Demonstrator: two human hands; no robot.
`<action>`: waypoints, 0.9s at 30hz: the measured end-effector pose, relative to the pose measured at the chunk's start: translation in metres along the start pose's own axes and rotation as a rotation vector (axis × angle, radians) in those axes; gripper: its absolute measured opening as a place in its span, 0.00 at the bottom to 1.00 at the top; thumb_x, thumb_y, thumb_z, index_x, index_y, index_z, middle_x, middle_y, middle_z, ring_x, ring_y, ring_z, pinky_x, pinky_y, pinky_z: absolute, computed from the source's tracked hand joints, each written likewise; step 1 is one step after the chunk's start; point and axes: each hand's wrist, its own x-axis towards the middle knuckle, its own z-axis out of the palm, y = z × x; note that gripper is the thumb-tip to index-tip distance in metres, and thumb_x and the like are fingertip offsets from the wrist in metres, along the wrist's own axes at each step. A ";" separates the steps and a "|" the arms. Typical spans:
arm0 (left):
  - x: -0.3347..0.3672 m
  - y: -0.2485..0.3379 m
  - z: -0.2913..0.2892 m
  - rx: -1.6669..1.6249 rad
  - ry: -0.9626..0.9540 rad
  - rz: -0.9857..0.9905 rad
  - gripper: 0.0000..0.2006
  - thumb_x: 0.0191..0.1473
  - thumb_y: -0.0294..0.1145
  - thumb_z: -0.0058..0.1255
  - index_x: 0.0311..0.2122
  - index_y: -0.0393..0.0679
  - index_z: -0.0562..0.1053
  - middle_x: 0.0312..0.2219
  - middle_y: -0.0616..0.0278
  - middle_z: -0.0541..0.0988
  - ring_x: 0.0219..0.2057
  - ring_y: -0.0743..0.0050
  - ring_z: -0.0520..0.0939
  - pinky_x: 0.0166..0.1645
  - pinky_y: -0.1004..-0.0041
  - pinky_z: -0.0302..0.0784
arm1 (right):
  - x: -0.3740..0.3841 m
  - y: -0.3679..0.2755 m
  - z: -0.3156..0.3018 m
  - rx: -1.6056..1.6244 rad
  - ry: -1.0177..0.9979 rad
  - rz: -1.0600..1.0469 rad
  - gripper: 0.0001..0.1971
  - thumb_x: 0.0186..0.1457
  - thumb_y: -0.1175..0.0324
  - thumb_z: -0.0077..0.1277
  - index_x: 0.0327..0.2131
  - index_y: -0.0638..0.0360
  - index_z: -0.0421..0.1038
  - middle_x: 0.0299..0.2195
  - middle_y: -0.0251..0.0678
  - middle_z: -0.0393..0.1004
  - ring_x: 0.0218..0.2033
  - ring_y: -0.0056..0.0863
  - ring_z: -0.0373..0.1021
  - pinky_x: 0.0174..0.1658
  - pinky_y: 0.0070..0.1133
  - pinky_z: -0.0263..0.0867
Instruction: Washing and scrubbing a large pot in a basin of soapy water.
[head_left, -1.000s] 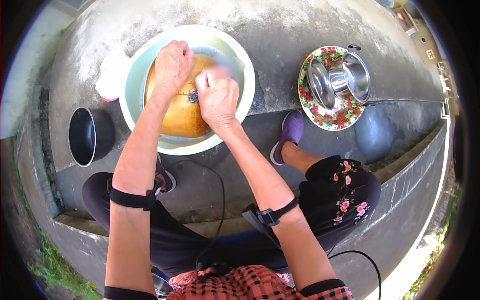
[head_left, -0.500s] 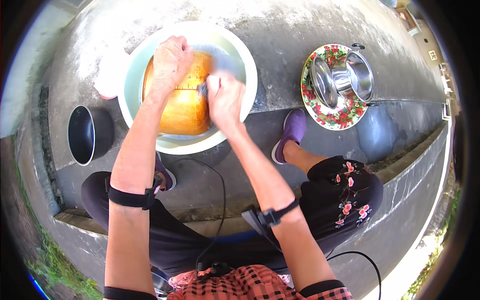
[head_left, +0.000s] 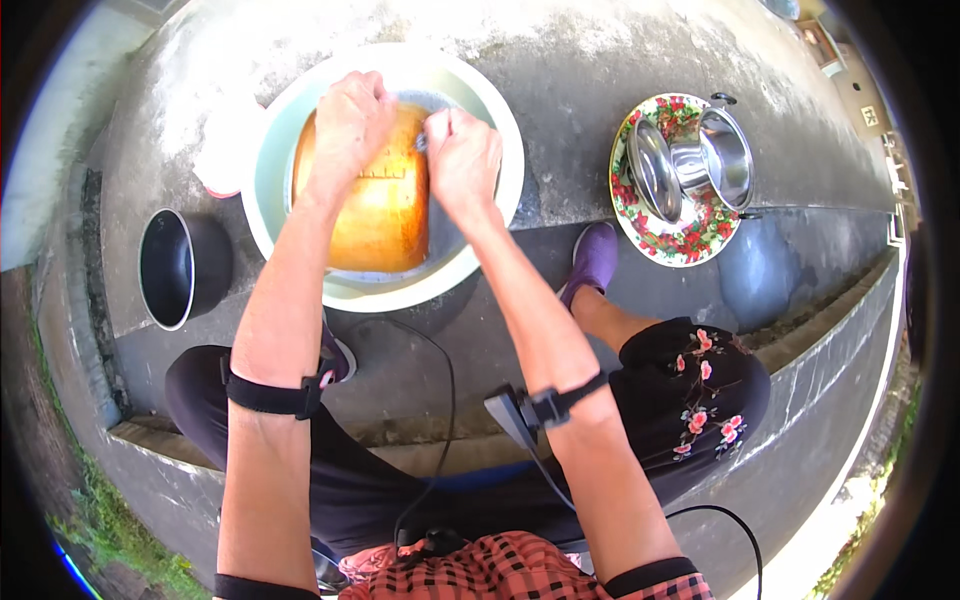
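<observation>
A golden-brown, rounded vessel with a row of measuring marks is tilted in a pale green basin. My left hand is closed over its far upper edge; the fingertips are hidden behind the edge. At the vessel's right side, my right hand is closed in a fist round a small grey scrubber. Only a little of the scrubber shows beside the fingers, so its exact kind is unclear. Shallow water with suds appears to lie in the basin around the vessel.
Left of the basin stands a dark pot. On the right, a floral tray holds a shiny steel pot and a steel lid. A black cable hangs between my knees. My purple shoe is near the tray.
My right hand has shifted slightly up and right along the vessel's side, and the grey scrubber is less blurred. My left hand stays on the edge. The whole view has shifted slightly.
</observation>
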 end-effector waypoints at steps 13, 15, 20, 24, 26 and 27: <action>0.007 0.013 0.001 -0.037 -0.095 -0.038 0.07 0.44 0.31 0.46 0.24 0.38 0.70 0.26 0.49 0.75 0.28 0.51 0.76 0.35 0.63 0.71 | 0.051 0.014 0.018 -0.011 -0.038 0.034 0.15 0.49 0.64 0.42 0.18 0.66 0.69 0.21 0.56 0.69 0.24 0.50 0.69 0.30 0.37 0.64; 0.009 0.002 0.006 0.008 -0.094 -0.043 0.08 0.44 0.32 0.46 0.24 0.38 0.70 0.26 0.49 0.75 0.28 0.52 0.76 0.36 0.63 0.71 | 0.030 0.014 0.018 -0.005 -0.027 0.004 0.14 0.49 0.65 0.42 0.18 0.66 0.68 0.21 0.55 0.69 0.24 0.49 0.69 0.29 0.37 0.64; 0.013 0.004 0.003 0.020 -0.139 -0.117 0.08 0.44 0.32 0.45 0.24 0.38 0.71 0.26 0.49 0.75 0.28 0.51 0.76 0.37 0.63 0.71 | -0.056 -0.021 -0.004 0.056 0.095 -0.040 0.10 0.50 0.69 0.45 0.19 0.64 0.63 0.23 0.50 0.68 0.24 0.49 0.68 0.26 0.37 0.62; 0.015 0.000 0.001 0.042 -0.173 -0.075 0.09 0.45 0.33 0.42 0.25 0.38 0.72 0.29 0.49 0.76 0.31 0.50 0.76 0.40 0.61 0.70 | -0.022 -0.013 0.004 -0.042 0.094 -0.055 0.12 0.50 0.66 0.44 0.19 0.63 0.66 0.24 0.50 0.69 0.24 0.49 0.68 0.28 0.39 0.63; 0.012 0.000 -0.002 0.035 -0.196 -0.086 0.11 0.46 0.34 0.41 0.26 0.38 0.73 0.31 0.48 0.76 0.34 0.49 0.76 0.42 0.60 0.70 | 0.021 -0.007 0.010 -0.101 -0.089 0.052 0.12 0.48 0.65 0.44 0.22 0.63 0.72 0.25 0.52 0.71 0.27 0.47 0.70 0.32 0.37 0.65; 0.012 0.006 0.000 -0.035 -0.157 -0.097 0.12 0.47 0.34 0.41 0.26 0.38 0.73 0.31 0.47 0.76 0.34 0.48 0.76 0.42 0.60 0.70 | 0.043 -0.005 0.009 -0.150 -0.183 0.146 0.12 0.47 0.64 0.44 0.23 0.63 0.73 0.25 0.53 0.72 0.29 0.47 0.70 0.33 0.36 0.65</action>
